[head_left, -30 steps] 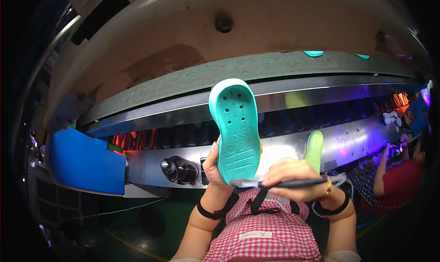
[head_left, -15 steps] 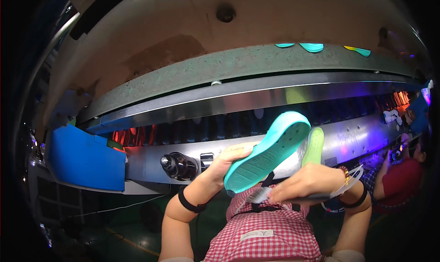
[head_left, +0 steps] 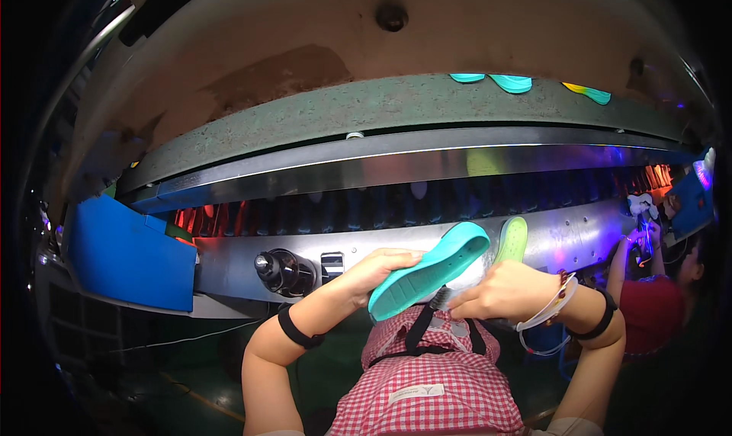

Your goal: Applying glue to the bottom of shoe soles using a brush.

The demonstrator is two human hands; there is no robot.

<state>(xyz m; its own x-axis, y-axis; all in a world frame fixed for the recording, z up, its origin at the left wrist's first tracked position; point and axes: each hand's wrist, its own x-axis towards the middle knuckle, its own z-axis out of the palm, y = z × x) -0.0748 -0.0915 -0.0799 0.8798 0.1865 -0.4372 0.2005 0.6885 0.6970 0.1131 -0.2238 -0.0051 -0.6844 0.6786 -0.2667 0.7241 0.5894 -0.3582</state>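
Note:
My left hand [head_left: 379, 272] is closed on a turquoise shoe sole [head_left: 428, 274], gripping its left edge. The sole slants up to the right, with a ribbed, dimpled side in view. My right hand [head_left: 512, 293] is closed on a small brush [head_left: 441, 297], whose handle is mostly hidden by the fingers. The pale bristles are close to the sole's lower right edge; I cannot tell whether they touch it. Just beyond my right hand, a light green sole [head_left: 513, 239] is over the metal ledge, its lower end hidden.
A metal ledge [head_left: 579, 242] runs along a row of dark rollers or tubes, glowing red at both ends. A black cylindrical device [head_left: 284, 273] stands on it, left of my hand. Turquoise soles [head_left: 511, 84] lie on the belt [head_left: 305, 108] behind. A co-worker [head_left: 652, 314] sits at far right.
The turquoise sole has tipped and moved lower at its far end. My right hand has turned, and the brush has shifted up toward the sole's edge.

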